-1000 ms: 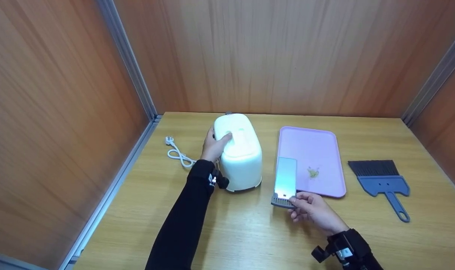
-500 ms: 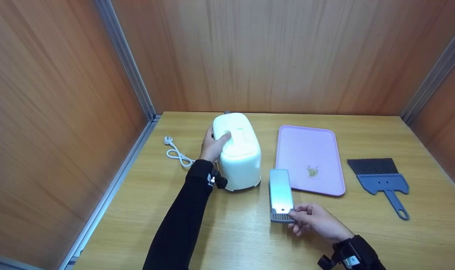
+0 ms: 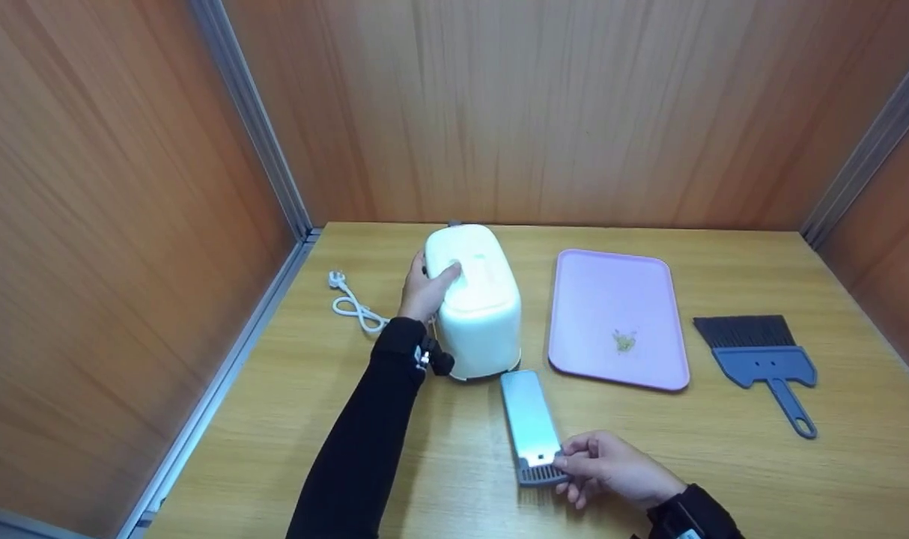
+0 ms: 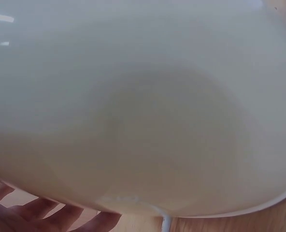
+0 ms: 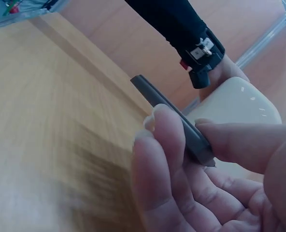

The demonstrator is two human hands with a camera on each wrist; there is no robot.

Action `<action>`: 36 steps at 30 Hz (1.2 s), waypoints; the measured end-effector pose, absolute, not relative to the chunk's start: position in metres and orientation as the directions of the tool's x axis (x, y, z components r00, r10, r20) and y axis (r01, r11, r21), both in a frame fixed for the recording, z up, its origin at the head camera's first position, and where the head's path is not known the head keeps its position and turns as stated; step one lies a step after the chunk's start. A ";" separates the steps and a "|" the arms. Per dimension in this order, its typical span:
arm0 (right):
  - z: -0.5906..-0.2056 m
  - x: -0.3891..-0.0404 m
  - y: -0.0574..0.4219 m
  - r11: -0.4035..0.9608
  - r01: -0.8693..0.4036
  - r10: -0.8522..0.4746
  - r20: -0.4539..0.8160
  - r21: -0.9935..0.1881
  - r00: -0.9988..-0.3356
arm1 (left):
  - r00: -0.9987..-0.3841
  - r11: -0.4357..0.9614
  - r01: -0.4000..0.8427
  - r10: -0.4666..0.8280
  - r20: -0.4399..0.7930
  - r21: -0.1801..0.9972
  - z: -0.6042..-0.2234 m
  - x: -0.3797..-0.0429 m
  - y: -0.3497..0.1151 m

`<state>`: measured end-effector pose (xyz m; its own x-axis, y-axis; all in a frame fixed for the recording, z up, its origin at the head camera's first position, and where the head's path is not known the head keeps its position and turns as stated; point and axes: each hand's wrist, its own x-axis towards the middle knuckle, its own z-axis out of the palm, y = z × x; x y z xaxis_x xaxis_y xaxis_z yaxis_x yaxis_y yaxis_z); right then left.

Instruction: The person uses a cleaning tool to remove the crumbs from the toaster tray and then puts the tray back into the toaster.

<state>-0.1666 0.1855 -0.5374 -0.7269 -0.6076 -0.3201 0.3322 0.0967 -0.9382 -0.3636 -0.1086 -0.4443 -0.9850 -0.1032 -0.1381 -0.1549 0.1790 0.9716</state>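
A white toaster [image 3: 473, 307] with rounded corners stands left of the middle in the head view. My left hand [image 3: 427, 288] grips it from the left, thumb on its top; in the left wrist view fingers [image 4: 61, 217] lie along its side. My right hand [image 3: 608, 468] pinches a crumb tray [image 3: 531, 419], a flat silver plate with a grey slotted end, by that end's right corner. The plate's far end points at the toaster's near end. In the right wrist view the grey end [image 5: 174, 121] shows edge-on between thumb and fingers, over the table.
A purple serving tray [image 3: 612, 284] lies right of the toaster, with a small heap of crumbs [image 3: 624, 341] on it. Farther right lies a blue hand brush [image 3: 765, 367] with dark bristles. A white cord with plug [image 3: 357, 303] lies left of the toaster.
My right hand has brought the crumb tray left and toward me, from over the purple tray to in front of the toaster. The left hand keeps its hold on the toaster.
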 end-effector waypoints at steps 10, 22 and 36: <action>-0.548 -0.165 0.166 0.044 0.347 -0.689 -0.280 -0.937 -0.668 | -0.994 0.167 -0.084 -0.077 -0.072 0.982 -0.449 -0.362 -0.108; -0.550 -0.170 0.156 0.063 0.347 -0.677 -0.295 -0.936 -0.674 | -0.992 0.154 -0.097 -0.097 -0.083 0.983 -0.449 -0.362 -0.106; -0.550 -0.179 0.149 0.088 0.296 -0.654 -0.279 -0.951 -0.703 | -0.992 0.146 -0.095 -0.098 -0.081 0.985 -0.449 -0.361 -0.105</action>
